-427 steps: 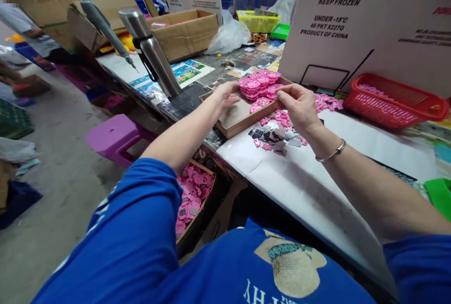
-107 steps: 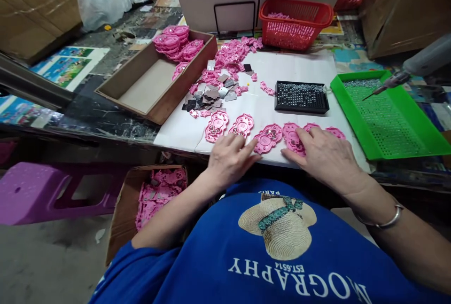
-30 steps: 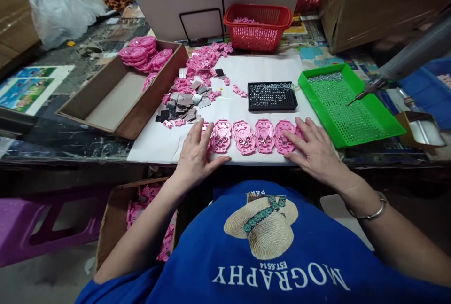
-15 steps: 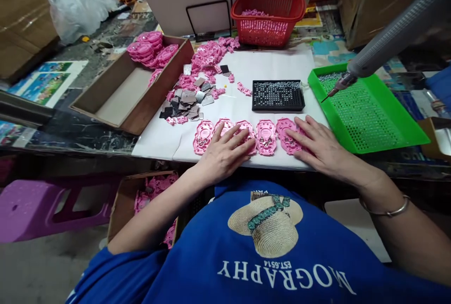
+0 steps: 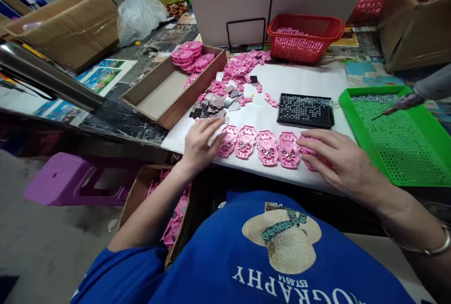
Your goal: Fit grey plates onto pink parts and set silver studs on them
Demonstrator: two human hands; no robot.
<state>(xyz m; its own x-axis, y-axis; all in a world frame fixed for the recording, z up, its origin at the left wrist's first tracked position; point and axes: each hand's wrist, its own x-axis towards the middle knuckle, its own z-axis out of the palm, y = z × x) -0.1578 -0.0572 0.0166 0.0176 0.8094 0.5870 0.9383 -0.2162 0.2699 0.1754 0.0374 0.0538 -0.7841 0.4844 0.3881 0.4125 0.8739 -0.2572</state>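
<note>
Several pink plastic casings (image 5: 267, 148) lie in a row along the near edge of a white sheet (image 5: 260, 76), with small metal parts on them. At the row's left end is my left hand (image 5: 200, 146), its thumb apart from the fingers and against the leftmost casing (image 5: 229, 140). My right hand (image 5: 340, 163) lies over the rightmost casing (image 5: 310, 148) with fingers stretched out, hiding most of it. Beyond the row sits a black tray of screws (image 5: 306, 110). Grey metal plates (image 5: 214, 104) and loose pink parts (image 5: 241, 66) are heaped behind my left hand.
A green tray (image 5: 416, 139) stands at the right, a powered screwdriver (image 5: 410, 102) hanging over it. A cardboard tray (image 5: 162, 92) with stacked pink casings is at the left. A red basket (image 5: 305, 43) stands behind. Below left are a purple stool (image 5: 66, 182) and a box of pink parts (image 5: 179, 214).
My left hand has moved left off the middle casings to the row's left end. My right hand stays at the right end. The whole view has swung to the left.
</note>
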